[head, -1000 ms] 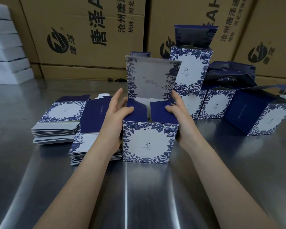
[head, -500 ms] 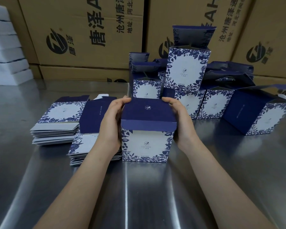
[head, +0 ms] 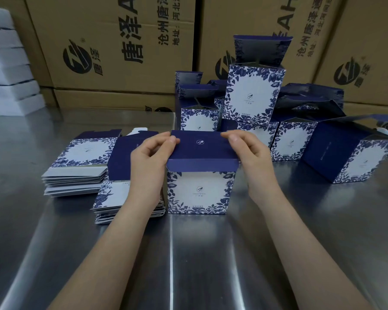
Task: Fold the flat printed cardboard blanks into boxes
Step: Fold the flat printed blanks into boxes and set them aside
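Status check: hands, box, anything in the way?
Left hand and right hand pinch the lid at its far corners. Box upright on table, lid down, front flap untucked. Blank stacks beside left hand, not blocking.

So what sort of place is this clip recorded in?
Probably a packing area in a warehouse or small factory: printed shipping cartons stacked behind a steel table, stacks of flat blanks, and folded boxes gathered beyond the box in hand.

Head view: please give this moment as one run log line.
box: upright on table | lid: folded down | left hand: pinches lid | right hand: pinches lid | tuck flap: not inserted
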Available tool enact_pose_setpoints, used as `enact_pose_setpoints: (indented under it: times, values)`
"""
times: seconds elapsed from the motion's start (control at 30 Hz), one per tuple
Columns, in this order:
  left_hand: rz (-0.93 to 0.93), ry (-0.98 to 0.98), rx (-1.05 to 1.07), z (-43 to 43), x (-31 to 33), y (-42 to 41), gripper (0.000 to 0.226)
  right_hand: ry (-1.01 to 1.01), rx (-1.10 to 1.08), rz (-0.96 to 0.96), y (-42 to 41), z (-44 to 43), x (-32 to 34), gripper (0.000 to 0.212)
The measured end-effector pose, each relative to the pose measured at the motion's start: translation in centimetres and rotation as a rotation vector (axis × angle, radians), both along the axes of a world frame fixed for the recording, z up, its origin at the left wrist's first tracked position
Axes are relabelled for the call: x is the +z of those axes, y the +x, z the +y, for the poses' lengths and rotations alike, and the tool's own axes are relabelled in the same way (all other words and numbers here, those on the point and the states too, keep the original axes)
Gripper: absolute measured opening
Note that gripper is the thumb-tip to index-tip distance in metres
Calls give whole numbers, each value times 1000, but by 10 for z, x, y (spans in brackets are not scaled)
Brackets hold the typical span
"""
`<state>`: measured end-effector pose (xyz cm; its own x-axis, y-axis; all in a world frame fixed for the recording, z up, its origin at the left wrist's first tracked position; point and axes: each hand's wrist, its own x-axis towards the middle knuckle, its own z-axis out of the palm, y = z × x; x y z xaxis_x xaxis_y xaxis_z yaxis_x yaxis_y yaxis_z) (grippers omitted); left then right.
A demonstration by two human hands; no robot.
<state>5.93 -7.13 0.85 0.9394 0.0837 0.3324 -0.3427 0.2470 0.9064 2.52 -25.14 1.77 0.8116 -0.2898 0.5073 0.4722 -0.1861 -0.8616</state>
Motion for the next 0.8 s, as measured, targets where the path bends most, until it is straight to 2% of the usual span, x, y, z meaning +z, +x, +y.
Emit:
enact_pose_setpoints:
  times: [0.07,0.17,0.23,0.3,0.4,0.67,0.8]
  values:
    - [-36,66,34,0,0,-2,18,-132,94,36,-3,-2,2,17]
    - [-45,119,-40,1,3,-6,25,-266,145,108,-5,-3,1,24]
    - [-61,168,-89,1,3,-5,27,-247,136,120,-5,-3,1,27]
    - [-91,282,-113,2,2,-4,21,-228,132,118,-5,-5,2,26]
    - [-157,427,-110,3,-1,-4,30,-210,162,104,-4,-8,1,23]
    - [-360,501,75,-5,-5,-8,25,-96,139,35,0,0,-6,28]
    - [-385,491,80,-7,-6,-8,19,-86,111,22,3,1,-9,25]
